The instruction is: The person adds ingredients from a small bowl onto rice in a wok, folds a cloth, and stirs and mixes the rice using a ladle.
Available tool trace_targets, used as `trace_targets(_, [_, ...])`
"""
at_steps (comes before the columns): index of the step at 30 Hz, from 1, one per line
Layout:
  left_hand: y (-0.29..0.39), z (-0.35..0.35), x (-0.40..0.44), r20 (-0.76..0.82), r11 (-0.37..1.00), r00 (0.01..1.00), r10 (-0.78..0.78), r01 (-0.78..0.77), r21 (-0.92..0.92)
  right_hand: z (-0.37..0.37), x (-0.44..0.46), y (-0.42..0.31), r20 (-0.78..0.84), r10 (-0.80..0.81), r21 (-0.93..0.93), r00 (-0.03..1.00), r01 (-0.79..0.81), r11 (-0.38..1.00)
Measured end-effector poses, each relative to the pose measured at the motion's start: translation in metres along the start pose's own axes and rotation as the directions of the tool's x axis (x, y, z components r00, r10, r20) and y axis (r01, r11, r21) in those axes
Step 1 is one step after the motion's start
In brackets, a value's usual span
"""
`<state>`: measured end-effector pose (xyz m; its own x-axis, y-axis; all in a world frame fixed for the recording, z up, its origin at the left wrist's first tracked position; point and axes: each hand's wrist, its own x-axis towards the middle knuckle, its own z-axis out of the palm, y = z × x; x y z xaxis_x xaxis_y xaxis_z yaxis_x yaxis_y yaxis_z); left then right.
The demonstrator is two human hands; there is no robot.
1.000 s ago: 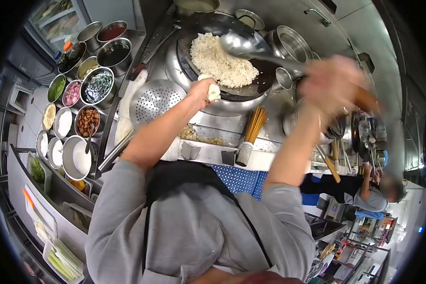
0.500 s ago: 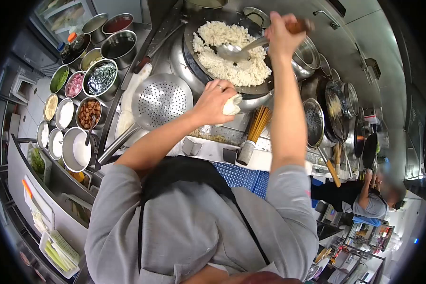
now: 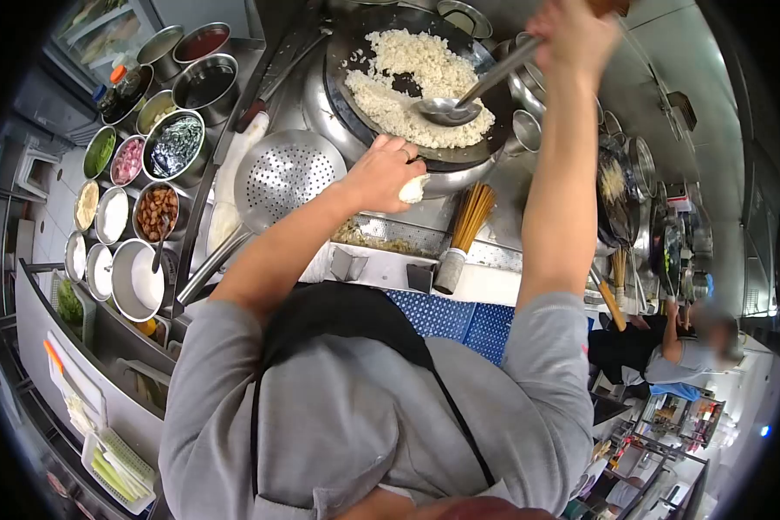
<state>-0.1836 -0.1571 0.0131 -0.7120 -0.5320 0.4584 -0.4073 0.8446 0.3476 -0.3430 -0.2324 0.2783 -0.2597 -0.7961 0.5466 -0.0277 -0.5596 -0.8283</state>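
Observation:
White rice point(image 3: 420, 65) lies in a dark wok point(image 3: 345, 54) on the stove, heaped around a bare patch in the middle. My right hand point(image 3: 576, 43) is closed around the handle of a metal ladle point(image 3: 449, 111), slightly blurred at the top of the view. The ladle's bowl rests against the rice on the near right side of the wok. At the wok's near edge, my left hand point(image 3: 388, 173) is closed on a folded white cloth point(image 3: 413, 189). The fingers press toward the rim, but their exact grip there is hidden.
A perforated strainer point(image 3: 288, 178) sits left of the wok. Near my body stands a bamboo brush point(image 3: 466, 230). Metal pots and bowls of ingredients, including browned chunks point(image 3: 158, 212), crowd the left. A co-worker point(image 3: 667, 347) stands far right.
My right hand has moved up and right, and the ladle's bowl has shifted toward the near right of the wok. My left hand, with the cloth, and the wok have shifted slightly left.

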Motion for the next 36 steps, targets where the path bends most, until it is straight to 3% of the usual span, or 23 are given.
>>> trace_targets(1, [0.000,0.003,-0.002,-0.014,1.000,1.000,0.004,-0.004,0.001,-0.007,-0.021,-0.024,0.102,-0.021,0.161,0.995,0.004,0.987])
trace_targets(2, [0.001,0.003,-0.001,0.008,1.000,1.000,-0.013,0.013,-0.001,-0.007,-0.049,-0.040,0.169,-0.119,0.165,0.978,0.091,0.982])
trace_targets(4, [0.005,-0.004,0.001,0.054,0.999,0.998,-0.039,0.038,0.005,-0.013,-0.058,0.051,-0.067,-0.176,0.232,0.982,0.187,0.954])
trace_targets(7, [0.000,0.001,-0.001,0.031,1.000,0.999,-0.008,0.008,0.012,-0.020,-0.039,0.098,-0.234,-0.105,0.200,0.966,0.153,0.968])
trace_targets(8, [-0.002,0.004,-0.002,0.017,0.999,1.000,0.003,-0.003,0.037,-0.024,-0.016,0.084,-0.105,-0.115,0.109,0.988,0.126,0.986])
trace_targets(9, [0.000,0.001,-0.002,0.041,0.999,0.999,-0.006,0.004,0.041,-0.018,-0.007,0.057,-0.197,-0.077,-0.087,0.977,0.061,0.994])
trace_targets(11, [0.002,-0.005,0.000,0.091,0.999,0.996,-0.025,0.021,0.042,-0.023,0.000,0.000,-0.088,-0.054,-0.088,0.995,0.047,0.995])
trace_targets(13, [0.002,0.000,-0.001,0.054,0.999,0.998,-0.028,0.026,0.034,-0.046,-0.021,-0.047,0.206,0.022,0.092,0.978,-0.042,0.995])
trace_targets(14, [0.001,0.001,-0.001,0.034,0.999,0.999,-0.030,0.029,0.034,-0.045,-0.046,-0.039,0.164,-0.134,0.127,0.977,0.114,0.985])
trace_targets(15, [0.001,0.002,-0.001,0.038,0.999,0.999,-0.037,0.036,0.029,-0.030,-0.070,-0.005,-0.145,-0.149,-0.158,0.978,0.126,0.979])
trace_targets(17, [0.002,-0.001,0.000,0.045,0.999,0.998,-0.041,0.040,0.025,-0.044,-0.077,0.080,-0.188,-0.252,0.022,0.949,0.260,0.965])
trace_targets(18, [-0.003,-0.005,0.003,0.034,0.999,0.999,-0.031,0.030,0.029,-0.045,-0.066,0.084,-0.113,-0.275,-0.015,0.955,0.275,0.961])
trace_targets(19, [-0.001,-0.004,0.001,0.037,1.000,0.999,-0.026,0.025,0.015,-0.044,-0.043,0.072,-0.075,-0.144,0.064,0.987,0.149,0.987])
trace_targets(21, [0.001,-0.002,-0.002,0.034,1.000,0.999,-0.007,0.007,0.015,-0.035,-0.016,0.022,-0.097,-0.086,-0.097,0.992,0.076,0.992])
trace_targets(22, [-0.003,0.000,-0.002,0.020,1.000,1.000,0.000,-0.001,0.031,-0.042,-0.010,0.001,-0.089,-0.027,0.029,0.996,0.030,0.999])
trace_targets(23, [-0.002,0.003,-0.003,0.004,0.999,1.000,-0.003,0.002,0.037,-0.053,-0.015,-0.021,0.029,-0.025,0.075,0.999,0.022,0.997])
trace_targets(25, [-0.002,0.001,0.000,-0.001,0.999,1.000,-0.019,0.019,0.030,-0.069,-0.040,-0.037,0.039,-0.086,0.088,0.995,0.083,0.993])
trace_targets(27, [-0.001,0.005,-0.003,-0.028,0.999,1.000,-0.005,0.006,0.031,-0.078,-0.047,0.051,-0.371,-0.147,-0.028,0.917,0.147,0.989])
trace_targets(29, [-0.003,0.006,-0.005,-0.026,1.000,1.000,0.005,-0.005,0.026,-0.088,-0.034,0.078,-0.224,-0.162,0.086,0.961,0.185,0.979])
trace_targets(32, [-0.006,0.004,-0.003,0.014,1.000,1.000,0.009,-0.009,0.003,-0.102,0.029,0.021,-0.361,0.034,-0.055,0.932,-0.058,0.997])
trace_targets(33, [-0.004,0.002,-0.003,0.012,1.000,1.000,0.004,-0.004,-0.002,-0.116,0.040,0.003,-0.277,0.069,0.023,0.958,-0.065,0.998])
trace_targets(35, [-0.002,0.003,-0.003,-0.008,1.000,1.000,-0.004,0.004,-0.008,-0.131,0.029,-0.019,-0.220,-0.066,0.082,0.973,0.086,0.993])
trace_targets(36, [-0.001,0.004,-0.003,-0.026,1.000,1.000,-0.004,0.004,-0.002,-0.129,0.028,0.001,-0.408,-0.083,0.054,0.909,0.115,0.992])
